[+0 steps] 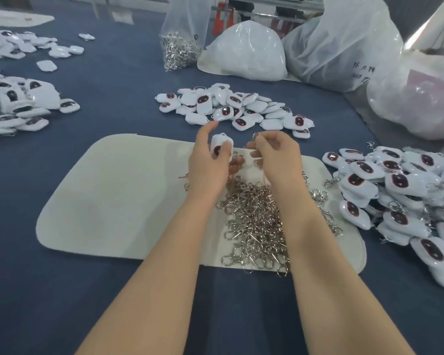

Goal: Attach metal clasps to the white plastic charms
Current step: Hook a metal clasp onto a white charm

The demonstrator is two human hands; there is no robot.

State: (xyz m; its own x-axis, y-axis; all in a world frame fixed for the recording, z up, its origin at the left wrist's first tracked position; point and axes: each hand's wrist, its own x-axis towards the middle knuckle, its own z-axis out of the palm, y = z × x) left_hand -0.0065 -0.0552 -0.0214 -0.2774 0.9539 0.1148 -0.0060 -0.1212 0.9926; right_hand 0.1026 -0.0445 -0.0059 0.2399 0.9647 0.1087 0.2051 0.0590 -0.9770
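Blue table (113,111), clasp (256,135) half-hidden inside right hand (277,155)

White charm (220,145) near metal clasp (256,136)

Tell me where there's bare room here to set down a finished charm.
The left half of the white mat, left of the left hand and clasp heap, is bare. So is the blue cloth between the left charm pile and centre charm pile. It is crowded by the right charm pile.
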